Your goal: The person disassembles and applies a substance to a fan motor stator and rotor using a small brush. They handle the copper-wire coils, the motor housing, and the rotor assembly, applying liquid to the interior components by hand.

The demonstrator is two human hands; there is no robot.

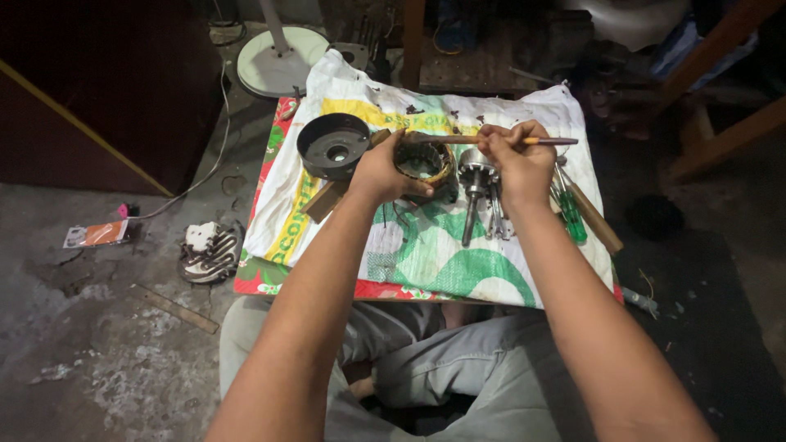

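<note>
With the left hand [381,173] clasped around the wound stator ring [423,161] on the sack-covered table [426,262] and the right hand [517,160] pinching 1 thin rod [491,140] across it, a slip could likely nick the copper windings.

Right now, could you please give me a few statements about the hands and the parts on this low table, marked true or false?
1. The left hand grips the round wound coil. True.
2. The right hand is empty. False: it holds a thin brush-like stick.
3. The black round housing lies left of the coil. True.
4. The metal shaft part is in the left hand. False: it lies on the white sack.
</note>
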